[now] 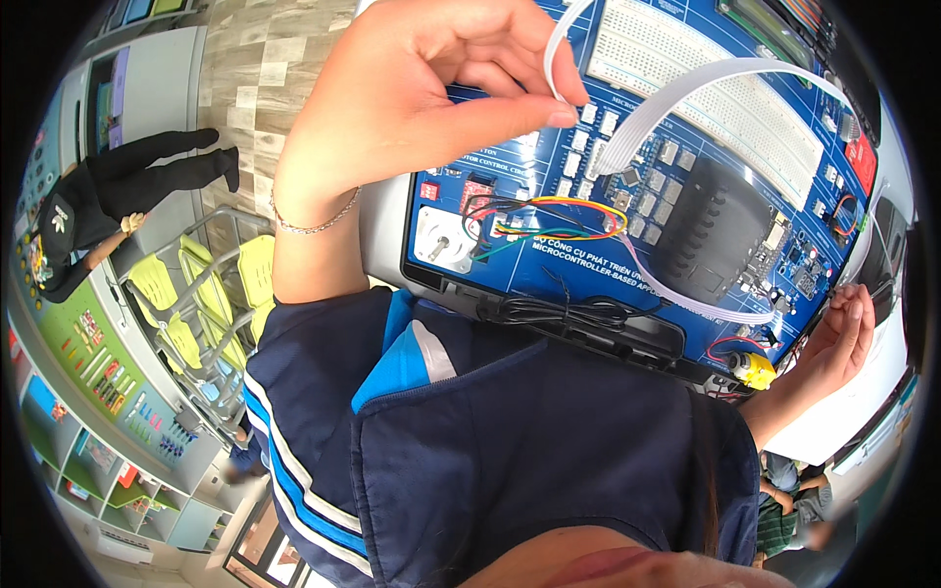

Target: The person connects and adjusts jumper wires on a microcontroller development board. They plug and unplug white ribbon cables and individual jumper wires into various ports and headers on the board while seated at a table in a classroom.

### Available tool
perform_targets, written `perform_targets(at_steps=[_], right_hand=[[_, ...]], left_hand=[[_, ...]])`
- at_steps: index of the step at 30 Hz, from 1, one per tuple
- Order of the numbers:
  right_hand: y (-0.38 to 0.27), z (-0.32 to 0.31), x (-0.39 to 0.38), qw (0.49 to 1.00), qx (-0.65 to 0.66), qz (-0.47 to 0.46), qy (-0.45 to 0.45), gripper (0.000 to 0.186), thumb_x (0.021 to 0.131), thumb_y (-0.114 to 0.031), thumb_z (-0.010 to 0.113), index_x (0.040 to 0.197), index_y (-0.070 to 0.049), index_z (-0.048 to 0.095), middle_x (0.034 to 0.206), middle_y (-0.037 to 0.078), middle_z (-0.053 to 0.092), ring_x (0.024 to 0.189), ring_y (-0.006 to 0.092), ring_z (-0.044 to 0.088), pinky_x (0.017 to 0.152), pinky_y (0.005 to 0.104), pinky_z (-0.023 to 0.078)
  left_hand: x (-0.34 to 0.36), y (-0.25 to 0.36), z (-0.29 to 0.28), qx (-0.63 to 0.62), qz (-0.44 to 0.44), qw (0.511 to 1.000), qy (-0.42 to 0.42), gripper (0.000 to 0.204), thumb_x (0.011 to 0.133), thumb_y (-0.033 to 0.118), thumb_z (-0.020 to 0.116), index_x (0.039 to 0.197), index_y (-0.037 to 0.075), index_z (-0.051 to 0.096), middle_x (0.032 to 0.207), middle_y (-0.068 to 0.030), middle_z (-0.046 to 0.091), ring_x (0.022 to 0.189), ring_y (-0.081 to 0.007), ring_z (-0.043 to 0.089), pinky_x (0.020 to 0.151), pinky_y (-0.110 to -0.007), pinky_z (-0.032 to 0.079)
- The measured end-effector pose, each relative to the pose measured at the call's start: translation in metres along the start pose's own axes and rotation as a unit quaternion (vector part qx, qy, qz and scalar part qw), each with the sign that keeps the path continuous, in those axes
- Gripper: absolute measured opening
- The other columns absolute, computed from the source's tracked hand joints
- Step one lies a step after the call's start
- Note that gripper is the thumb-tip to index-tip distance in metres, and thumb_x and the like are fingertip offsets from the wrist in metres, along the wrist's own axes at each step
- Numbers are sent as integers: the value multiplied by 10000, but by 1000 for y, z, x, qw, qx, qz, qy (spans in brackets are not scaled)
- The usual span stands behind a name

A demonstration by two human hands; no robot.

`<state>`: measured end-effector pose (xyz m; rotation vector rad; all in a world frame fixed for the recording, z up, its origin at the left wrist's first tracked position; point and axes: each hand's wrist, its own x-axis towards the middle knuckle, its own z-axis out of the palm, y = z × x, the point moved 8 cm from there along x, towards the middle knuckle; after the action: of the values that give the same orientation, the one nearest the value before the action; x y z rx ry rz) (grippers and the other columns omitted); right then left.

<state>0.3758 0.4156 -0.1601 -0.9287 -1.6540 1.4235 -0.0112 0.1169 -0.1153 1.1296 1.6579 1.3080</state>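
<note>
Pinching curved wht ribbon cable [551,51] w/ L fingers [520,116].

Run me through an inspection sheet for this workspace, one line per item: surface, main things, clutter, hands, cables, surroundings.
Surface: a white surface shows beside the right forearm.
Main things: blue circuit board bearing a white breadboard, a black plastic piece and small parts.
Clutter: bundled black cord along the board's near edge; yellow motor at its near right corner.
Hands: left hand pinches a white cable; right hand is curled by the board's right edge, grip unclear.
Cables: white ribbon cable arches over the breadboard; coloured wires loop nearby.
Surroundings: green chairs, shelves, a person in black.
</note>
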Motion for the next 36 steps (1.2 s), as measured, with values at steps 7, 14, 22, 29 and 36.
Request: perform_targets(at_steps=[7,14,22,29,36], right_hand=[[7,6,2,999,15,13,31,264,1039,-46,554,1235,116,625,1102,188,692,1017,204,652,971,292,502],[7,9,1,998,-3,18,54,264,1039,-54,558,1227,121,620,1083,166,678,997,185,617,946,290,485],[8,10,0,999,7,21,47,268,1037,-58,564,1227,122,619,1089,168,682,1002,185,624,951,289,484],[9,7,0,998,9,27,50,270,1034,-53,565,1238,116,619,1092,174,697,1006,186,645,949,281,492],[8,8,1,998,4,28,47,265,1031,-54,571,1232,112,624,1082,167,697,995,181,640,938,276,492]], left_hand=[[2,-5,3,-54,25,998,4,199,830,-184,686,943,-26,644,991,-170,722,997,-231,725,885,-329,592],[4,-8,0,-58,32,998,10,194,830,-174,694,942,-24,644,981,-169,724,995,-241,726,879,-334,588],[2,-4,0,-14,30,999,-37,162,852,-157,679,929,-17,650,965,-174,733,999,-243,729,869,-329,581],[2,-4,3,-15,48,997,-57,161,862,-152,681,927,-11,637,978,-175,725,973,-222,720,853,-311,575],[1,-4,2,-18,46,998,-49,184,850,-170,681,927,-10,634,987,-172,721,976,-216,717,850,-306,579]])
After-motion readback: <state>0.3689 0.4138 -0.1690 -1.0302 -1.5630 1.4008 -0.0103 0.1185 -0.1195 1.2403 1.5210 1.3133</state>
